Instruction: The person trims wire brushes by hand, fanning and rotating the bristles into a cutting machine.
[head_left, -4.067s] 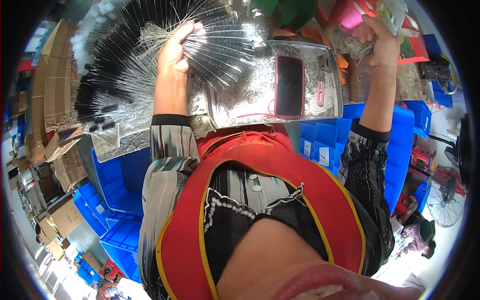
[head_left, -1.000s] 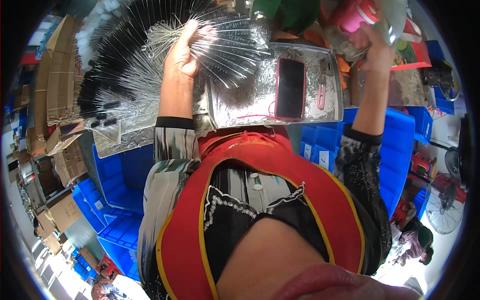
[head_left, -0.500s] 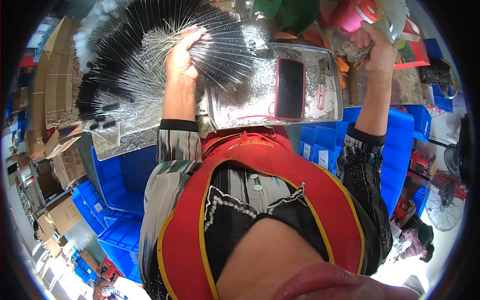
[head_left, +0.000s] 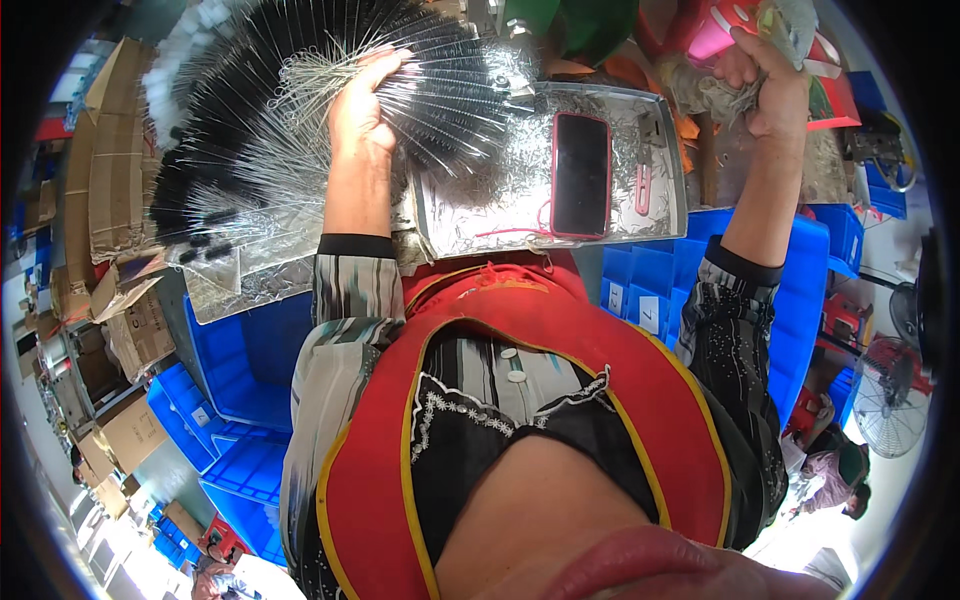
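Note:
At the upper left, my left hand point(head_left: 362, 110) is closed around the wire stems of a bundle of black-bristled wire brushes point(head_left: 430, 95). The stems fan outward, and their looped ends gather beside my fingers. More brushes of the same kind point(head_left: 220, 150) spread to the left on the worktop. My right hand point(head_left: 775, 90) is at the upper right, its fingers curled and thumb raised. A pale crumpled, stringy material point(head_left: 715, 98) lies against those fingers; what is gripped cannot be made out clearly.
Between my hands a shallow metal tray point(head_left: 480, 205) holds a dark phone point(head_left: 580, 175) in a red case and a pink slim tool point(head_left: 642, 188). Red and pink containers point(head_left: 715, 30) stand behind my right hand. Blue bins point(head_left: 250, 350) flank me, with cardboard boxes point(head_left: 125, 150) at left.
My right hand has shifted slightly to the right, with its forearm. My left hand stays on the brush stems, nearly still.

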